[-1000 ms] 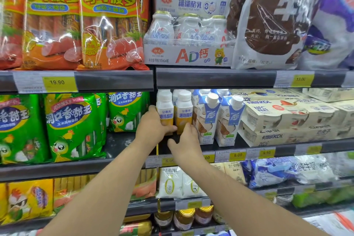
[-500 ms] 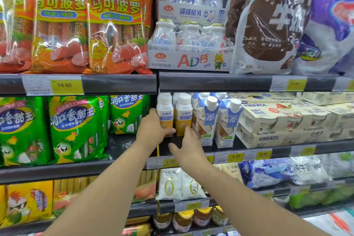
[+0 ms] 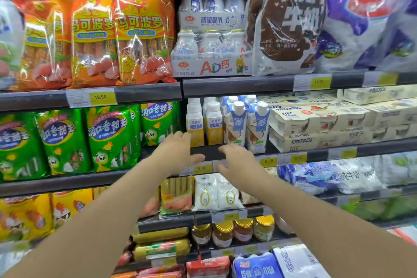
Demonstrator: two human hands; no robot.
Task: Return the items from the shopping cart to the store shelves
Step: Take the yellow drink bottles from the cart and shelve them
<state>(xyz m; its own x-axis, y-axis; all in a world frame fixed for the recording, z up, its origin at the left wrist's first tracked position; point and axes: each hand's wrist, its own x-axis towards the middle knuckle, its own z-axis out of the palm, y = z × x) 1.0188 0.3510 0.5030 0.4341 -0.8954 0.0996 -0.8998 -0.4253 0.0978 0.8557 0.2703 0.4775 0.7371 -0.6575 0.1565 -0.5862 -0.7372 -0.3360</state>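
Yellow-labelled yogurt bottles (image 3: pixel 195 124) stand upright on the middle shelf (image 3: pixel 209 153) at frame centre, beside blue-white cartons (image 3: pixel 237 124). Just below them, the left hand (image 3: pixel 178 153) and right hand (image 3: pixel 237 160) hover open, fingers spread, holding nothing.

"19.90" on shelf price tag (image 3: pixel 100 97)

Glossy plastic sausage bags (image 3: pixel 140 36), matt shelf edge (image 3: pixel 248 84)
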